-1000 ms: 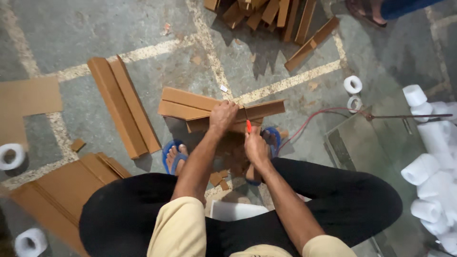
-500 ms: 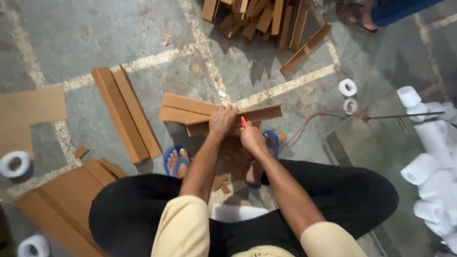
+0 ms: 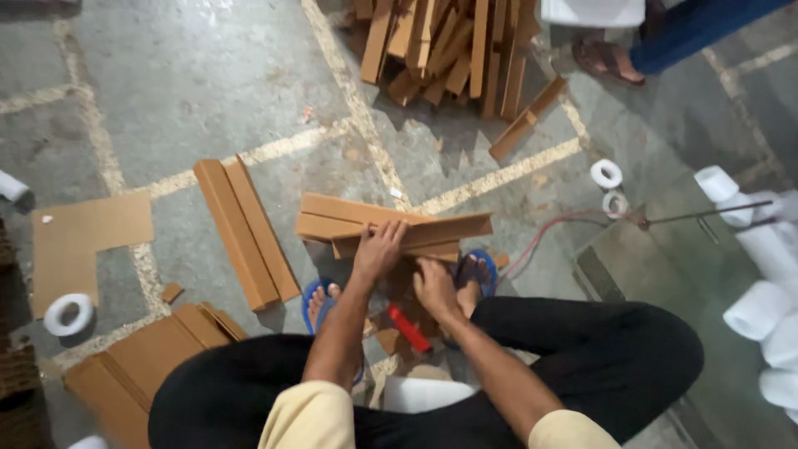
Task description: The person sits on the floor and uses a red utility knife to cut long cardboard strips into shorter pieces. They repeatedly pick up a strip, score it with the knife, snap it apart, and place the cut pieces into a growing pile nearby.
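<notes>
Cardboard angle strips (image 3: 391, 224) lie stacked on the floor by the squatting person's feet; left hand (image 3: 378, 249) spread flat, pinning them. Right hand (image 3: 434, 287) loosely curled, empty (red cutter (image 3: 409, 328) lies beneath). Holding step; trimming likely needs the cutter picked up

This looks like a small packaging workshop with a bare, stained concrete floor (image 3: 208, 91). A heap of brown cardboard angle strips (image 3: 440, 41) lies at the far side, flat cardboard sheets (image 3: 87, 237) on the left, white tape rolls (image 3: 68, 313) scattered about, and white paper rolls (image 3: 761, 308) stacked on the right.
</notes>
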